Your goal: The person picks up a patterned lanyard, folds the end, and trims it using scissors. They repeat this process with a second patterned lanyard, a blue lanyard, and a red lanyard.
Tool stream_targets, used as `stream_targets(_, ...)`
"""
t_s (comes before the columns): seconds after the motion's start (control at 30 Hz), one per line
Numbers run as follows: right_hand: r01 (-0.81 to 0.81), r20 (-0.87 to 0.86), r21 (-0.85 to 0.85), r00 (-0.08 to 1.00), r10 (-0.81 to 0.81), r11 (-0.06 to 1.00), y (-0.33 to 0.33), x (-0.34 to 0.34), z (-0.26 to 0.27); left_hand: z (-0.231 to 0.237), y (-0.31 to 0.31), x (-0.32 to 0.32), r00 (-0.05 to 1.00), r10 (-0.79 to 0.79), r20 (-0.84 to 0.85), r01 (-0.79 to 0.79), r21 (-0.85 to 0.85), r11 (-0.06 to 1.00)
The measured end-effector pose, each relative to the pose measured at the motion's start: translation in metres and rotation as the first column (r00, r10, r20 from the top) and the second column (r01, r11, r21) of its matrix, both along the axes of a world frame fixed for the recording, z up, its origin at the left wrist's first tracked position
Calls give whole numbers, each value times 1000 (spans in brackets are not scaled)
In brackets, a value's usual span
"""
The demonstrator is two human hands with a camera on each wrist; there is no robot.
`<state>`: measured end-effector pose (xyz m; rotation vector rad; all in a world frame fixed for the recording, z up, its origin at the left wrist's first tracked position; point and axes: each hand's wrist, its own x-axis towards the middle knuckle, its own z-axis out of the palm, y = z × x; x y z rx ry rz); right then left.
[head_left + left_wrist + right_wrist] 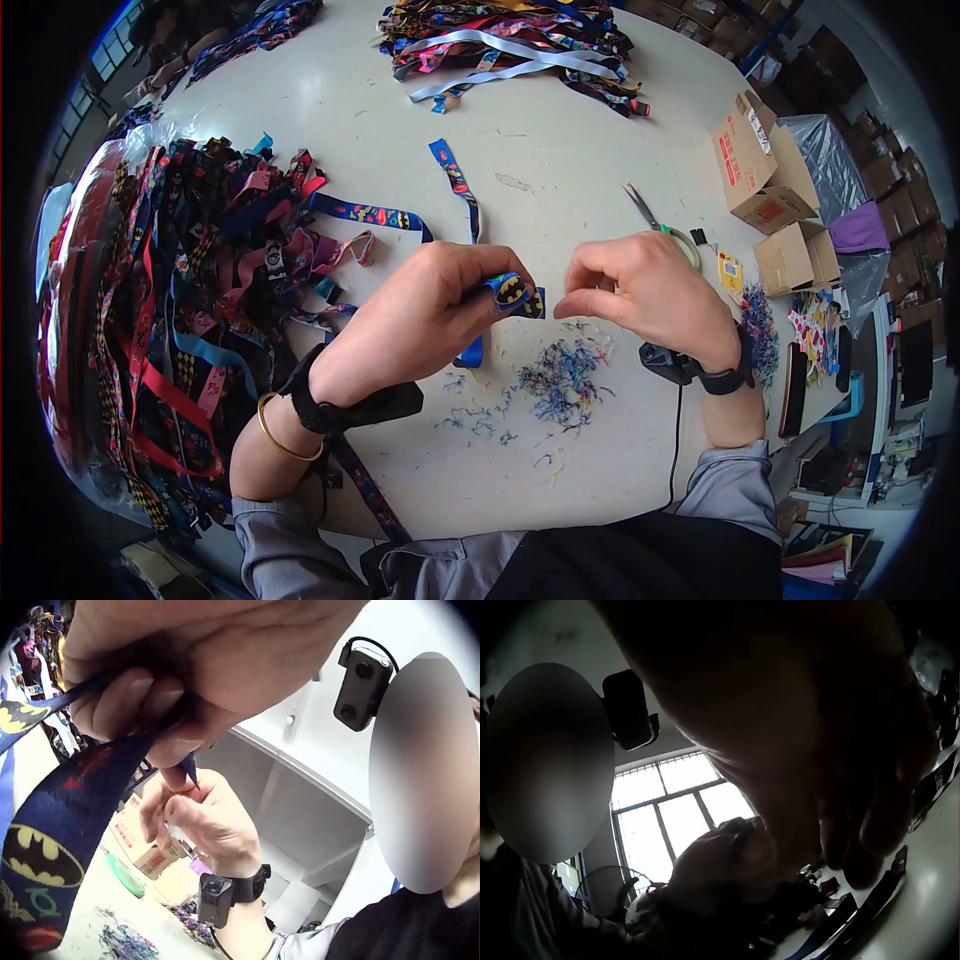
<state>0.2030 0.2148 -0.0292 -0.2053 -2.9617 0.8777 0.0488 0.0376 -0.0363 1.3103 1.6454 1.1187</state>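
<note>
My left hand (pixel 430 310) grips a blue lanyard strap (pixel 511 291) printed with yellow-and-black bat emblems, its short end jutting out past the fingers. A longer run of the strap hangs below that hand, and more bat emblems show on it in the left wrist view, where a narrow blue tip (pixel 192 769) points toward the other hand. Just right of the strap end is my right hand (pixel 650 290), fingers curled and thumb drawn in toward them. Nothing shows between its fingertips. The right wrist view is dark, with the right hand (pixel 795 750) filling much of it.
A large heap of printed straps (pixel 220 300) lies at left, another bundle (pixel 510 50) at the far edge. Thread scraps (pixel 565 385) litter the white table (pixel 560 480) before me. Scissors (pixel 645 208), a yellow packet (pixel 730 271) and cardboard boxes (pixel 765 165) are at right.
</note>
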Motion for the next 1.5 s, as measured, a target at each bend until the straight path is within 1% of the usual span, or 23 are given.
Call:
stream_targets(0.1,57,-62,-212,996,-72,976,-8,-2,7,-6,1,-1,1000,4,-8,-4,5,1000)
stream_targets(0.2,-2,-78,-322,997,-24,947,-20,-2,1,-9,1,0,998,16,67,-15,-15,1000)
stream_targets(0.3,-14,-4,-232,1000,13,973,-22,-5,0,-2,2,-1,996,11,-88,-18,-79,997)
stream_targets(0.4,14,-27,-250,999,-21,968,-22,-5,8,3,0,0,996,68,-51,-68,-5,998)
stream_targets(0.5,-15,-9,-279,1000,13,960,-20,-4,12,2,-2,-1,995,68,-73,-66,39,997)
stream_targets(0.6,-21,-33,-375,999,9,927,-20,-6,10,14,-5,-1,987,66,-149,-72,-31,997)
stream_targets(0.7,25,148,-407,988,38,913,-15,-6,16,1,-7,-4,962,151,-228,-120,146,982)
stream_targets(0.73,-43,75,-171,996,56,984,-8,-2,6,4,-9,-9,965,215,-149,-186,188,964)
stream_targets(0.77,-93,6,81,996,93,992,4,2,-14,11,-10,-17,959,276,-68,-254,227,940)
stream_targets(0.8,-120,-54,333,988,146,935,6,-1,-18,20,-13,-29,953,297,-61,-283,176,943)
stream_targets(0.83,-103,-63,227,991,120,968,4,-2,-15,33,-18,-28,956,294,-11,-291,124,949)
stream_targets(0.9,-58,-65,2,996,58,998,-18,-15,5,32,-18,-24,954,256,153,-285,212,935)
stream_targets(0.93,-53,-108,-134,993,39,990,-24,-26,7,31,-18,-23,954,226,197,-271,246,931)
stream_targets(1.0,-23,-52,-389,999,3,921,-43,-44,20,28,-17,-21,946,160,281,-248,316,916)
stream_targets(1.03,-7,-25,-504,1000,-6,864,-50,-50,26,28,-16,-21,951,180,250,-259,336,906)
stream_targets(1.1,-39,-60,-639,998,1,768,-52,-62,19,29,-17,-24,955,228,188,-284,373,883)
stream_targets(1.13,-57,-76,-700,997,6,712,-51,-67,14,30,-18,-28,941,169,293,-276,379,883)
stream_targets(1.17,-44,-63,-702,998,0,710,-47,-71,10,30,-18,-31,889,144,434,-324,377,868)
stream_targets(1.23,-14,-35,-706,999,-16,708,-35,-74,2,24,-18,-53,893,76,444,-309,479,821)
stream_targets(1.3,22,-58,-616,996,-74,788,-29,-74,-6,26,-22,-67,872,48,487,-358,568,741)
stream_targets(1.37,53,-70,-520,992,-105,852,-14,-75,-15,32,-28,-74,870,108,481,-412,590,694)
stream_targets(1.43,69,-84,-412,990,-113,908,-3,-75,-18,32,-32,-87,875,43,482,-390,649,653)
stream_targets(1.5,97,-84,-294,988,-127,951,12,-75,-25,34,-38,-98,880,47,473,-400,683,611)
